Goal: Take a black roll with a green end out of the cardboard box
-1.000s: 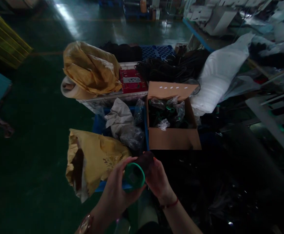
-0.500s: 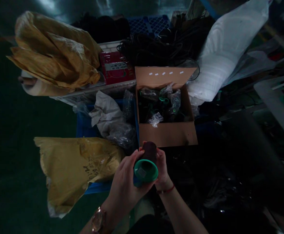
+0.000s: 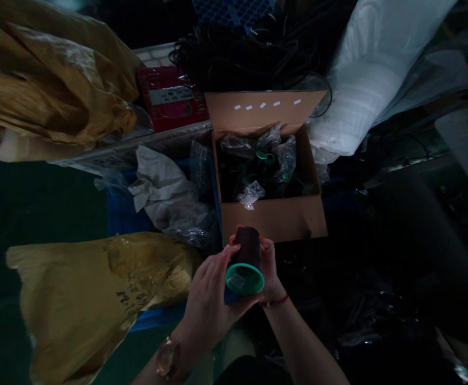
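Between my two hands is a thread spool (image 3: 248, 246), wound with dark brown thread, its flared green base facing me. A small pale label sticks inside the base. My left hand (image 3: 209, 291) wraps the spool's left side, thumb beneath the base and fingers along the thread. From the right, my right hand (image 3: 269, 267) closes on its other side; some fingertips are hidden behind it. Just beyond stands an open cardboard box (image 3: 274, 222) holding several dark and green spools (image 3: 263, 156), some in clear plastic bags.
Left of the box, a blue crate (image 3: 117, 214) carries a white sack (image 3: 161, 184) and a yellow-brown bag (image 3: 77, 283). Farther back are a red box (image 3: 171, 109), a crumpled brown bag (image 3: 57, 80) and black cords (image 3: 237, 64). A white wrapped roll (image 3: 350, 107) leans at right.
The view has shifted and come closer, so the surroundings sit larger and the bags lie farther left. Both hands keep hold of the spool, which has turned slightly more upright.
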The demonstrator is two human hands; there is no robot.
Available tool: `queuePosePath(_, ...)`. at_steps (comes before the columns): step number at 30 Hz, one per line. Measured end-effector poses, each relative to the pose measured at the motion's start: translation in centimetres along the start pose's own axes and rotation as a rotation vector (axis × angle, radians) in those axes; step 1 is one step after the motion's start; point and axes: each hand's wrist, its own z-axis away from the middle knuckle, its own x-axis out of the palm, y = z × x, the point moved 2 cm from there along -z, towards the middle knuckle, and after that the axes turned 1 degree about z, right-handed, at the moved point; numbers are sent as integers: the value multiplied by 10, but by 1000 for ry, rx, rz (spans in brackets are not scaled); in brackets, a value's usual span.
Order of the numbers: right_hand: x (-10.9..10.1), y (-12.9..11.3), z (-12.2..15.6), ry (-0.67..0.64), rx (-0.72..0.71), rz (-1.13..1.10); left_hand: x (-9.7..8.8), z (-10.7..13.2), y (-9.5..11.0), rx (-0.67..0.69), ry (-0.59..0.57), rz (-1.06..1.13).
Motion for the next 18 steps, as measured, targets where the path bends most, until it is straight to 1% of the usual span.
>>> queuePosePath(2, -17, -6, -9, 80, -38, -20, 11, 0, -20, -72, -79, 178)
queuePosePath(3, -29, -11, -14, 147, -75, -19, 18, 1, -37, -153, -105, 273)
queuePosePath(4, -42, -15, -19, 224, -115, -20, 27, 1, -57, -256, -106, 346)
queuePosePath(5, -56, -21, -24, 302, -157, -27, 38, 1, -82, -391, -105, 377)
queuePosePath(6, -71, -27, -29, 377, -197, -39, 49, 0, -111, -552, -56, 368)
queuePosePath(8, -98, -42, -40, 514, -269, -65, 75, -8, -171, -679, 4, 307)
queuePosePath(10, -117, -62, -54, 643, -357, -71, 101, -23, -229, -766, 28, 241)
queuePosePath(12, -127, -84, -71, 755, -486, -28, 126, -45, -279, -818, 45, 174)
queuePosePath(14, -128, -106, -95, 827, -674, 112, 148, -70, -316, -843, 64, 103)
queuePosePath(16, -124, -120, -127, 843, -897, 355, 169, -96, -343, -848, 89, 26)
queuePosePath(17, -123, -123, -146, 832, -984, 506, 179, -108, -353, -845, 101, -14)
queuePosePath(18, -122, -122, -166, 797, -1026, 707, 188, -120, -361, -841, 110, -54)
